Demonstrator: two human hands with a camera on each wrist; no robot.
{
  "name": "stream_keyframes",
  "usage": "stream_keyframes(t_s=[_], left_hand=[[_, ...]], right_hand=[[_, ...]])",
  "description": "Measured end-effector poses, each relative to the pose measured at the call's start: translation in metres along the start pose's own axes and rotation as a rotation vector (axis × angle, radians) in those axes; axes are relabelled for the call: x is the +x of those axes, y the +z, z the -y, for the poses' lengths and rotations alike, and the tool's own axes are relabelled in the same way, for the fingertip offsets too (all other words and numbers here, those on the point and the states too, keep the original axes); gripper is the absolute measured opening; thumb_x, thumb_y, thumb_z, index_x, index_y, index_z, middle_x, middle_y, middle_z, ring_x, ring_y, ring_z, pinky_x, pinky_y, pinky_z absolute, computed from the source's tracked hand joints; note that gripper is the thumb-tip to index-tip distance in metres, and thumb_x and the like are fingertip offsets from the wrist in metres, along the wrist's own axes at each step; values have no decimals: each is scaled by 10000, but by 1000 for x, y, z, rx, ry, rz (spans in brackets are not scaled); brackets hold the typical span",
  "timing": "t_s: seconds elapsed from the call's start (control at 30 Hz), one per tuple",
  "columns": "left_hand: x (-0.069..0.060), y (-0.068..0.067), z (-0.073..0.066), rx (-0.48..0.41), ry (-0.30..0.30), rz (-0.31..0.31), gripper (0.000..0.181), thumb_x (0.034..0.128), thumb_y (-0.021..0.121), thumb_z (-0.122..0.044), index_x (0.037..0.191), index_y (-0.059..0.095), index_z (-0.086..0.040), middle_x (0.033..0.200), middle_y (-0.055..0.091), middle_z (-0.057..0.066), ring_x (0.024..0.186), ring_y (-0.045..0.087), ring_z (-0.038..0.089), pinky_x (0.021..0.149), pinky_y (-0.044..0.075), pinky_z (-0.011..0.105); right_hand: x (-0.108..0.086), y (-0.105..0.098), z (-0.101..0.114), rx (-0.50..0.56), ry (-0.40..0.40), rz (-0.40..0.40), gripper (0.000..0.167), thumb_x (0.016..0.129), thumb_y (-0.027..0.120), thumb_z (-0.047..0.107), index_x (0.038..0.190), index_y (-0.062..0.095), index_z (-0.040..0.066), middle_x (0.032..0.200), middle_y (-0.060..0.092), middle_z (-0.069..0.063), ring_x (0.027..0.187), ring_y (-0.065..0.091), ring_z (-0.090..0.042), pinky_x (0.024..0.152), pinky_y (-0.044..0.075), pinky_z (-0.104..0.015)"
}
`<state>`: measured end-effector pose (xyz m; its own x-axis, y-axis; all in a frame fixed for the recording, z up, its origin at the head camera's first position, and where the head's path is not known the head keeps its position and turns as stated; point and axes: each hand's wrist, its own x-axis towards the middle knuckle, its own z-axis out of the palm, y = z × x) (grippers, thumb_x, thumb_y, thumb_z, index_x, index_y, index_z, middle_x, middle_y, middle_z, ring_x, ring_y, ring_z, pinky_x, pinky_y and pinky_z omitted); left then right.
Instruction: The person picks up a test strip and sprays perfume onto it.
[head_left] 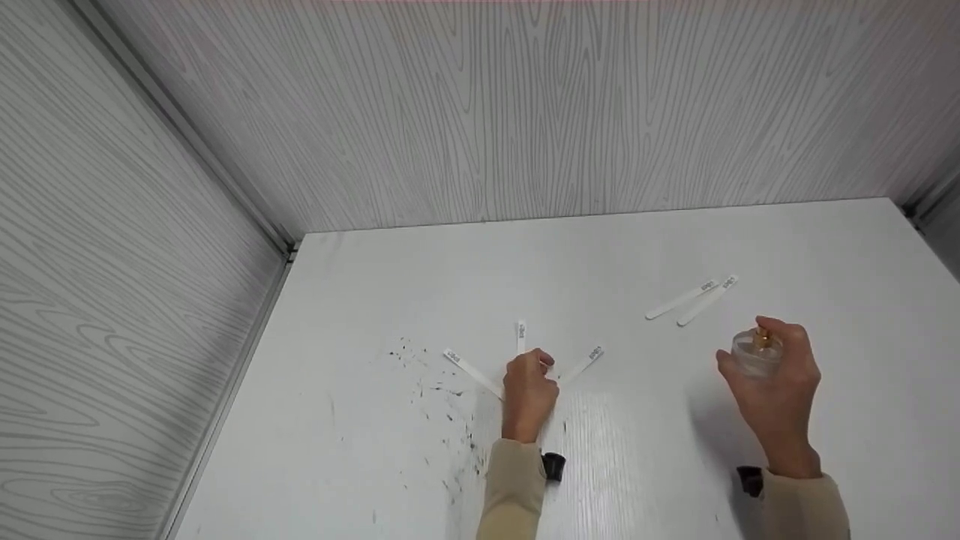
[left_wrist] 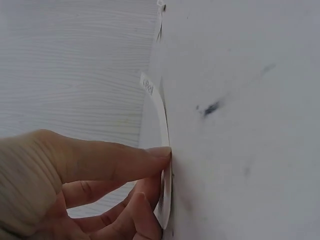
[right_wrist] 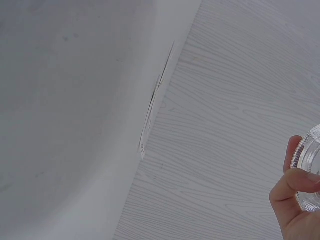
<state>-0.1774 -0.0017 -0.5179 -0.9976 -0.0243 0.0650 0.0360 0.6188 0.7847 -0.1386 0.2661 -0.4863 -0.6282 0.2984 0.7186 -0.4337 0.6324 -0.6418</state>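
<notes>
My left hand (head_left: 529, 391) pinches a white paper strip (head_left: 521, 336) near the table surface; in the left wrist view the thumb and fingers of the hand (left_wrist: 100, 185) hold the slightly bent strip (left_wrist: 161, 112), printed at its end. One strip (head_left: 472, 373) slants out to the left of this hand, another (head_left: 583, 364) to its right. On the right, my right hand (head_left: 780, 382) grips a clear round glass bottle (head_left: 754, 358) above the table, a finger on its gold top (head_left: 762, 338). The right wrist view shows the bottle (right_wrist: 311, 160) partly, at the edge.
Two more printed strips (head_left: 681, 300) (head_left: 708, 301) lie close together at the back right of the white table (head_left: 360, 285). Dark marks (head_left: 450, 417) spot the tabletop left of my left hand. Wood-patterned panels (head_left: 480, 112) stand behind and at the left.
</notes>
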Motion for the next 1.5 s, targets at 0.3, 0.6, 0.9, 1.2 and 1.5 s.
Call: stream_keyframes(t_s=[0.3,0.6,0.9,1.2,1.5], left_hand=[[-9,-2,0,139,67,-44,284,758,636,187,956,738,10,842,662,94,741,655,244,612,552,334],[-7,-14,3,118,7,6,246,762,722,113,958,740,-35,859,723,45,778,697,236,610,570,367],[-12,-9,1,135,24,37,249,760,716,150,962,741,5,839,718,85,748,691,234,592,570,350],[-13,-6,3,117,88,22,268,758,627,227,935,736,58,886,726,171,787,706,298,662,596,390],[-13,-7,0,120,76,47,276,766,611,248,958,734,92,981,721,213,919,712,367,773,605,432]], right_hand=[[-1,1,-1,-17,7,-11,582,646,753,-227,1184,567,-105,1046,625,-131,1026,522,-9,883,401,-142],[0,1,-3,-37,16,-11,594,644,765,-216,1189,568,-89,1048,616,-194,1012,533,-58,879,401,-129],[-2,2,-3,-29,30,-15,585,653,764,-214,1192,578,-85,1083,607,-27,1006,551,-101,888,409,-138],[-2,2,-1,-18,23,-3,589,654,742,-245,1196,566,-97,1097,571,89,1025,532,-36,895,408,-139],[-2,2,-3,-14,20,-6,583,645,754,-242,1179,567,-102,1043,605,-82,1007,515,3,869,401,-136]])
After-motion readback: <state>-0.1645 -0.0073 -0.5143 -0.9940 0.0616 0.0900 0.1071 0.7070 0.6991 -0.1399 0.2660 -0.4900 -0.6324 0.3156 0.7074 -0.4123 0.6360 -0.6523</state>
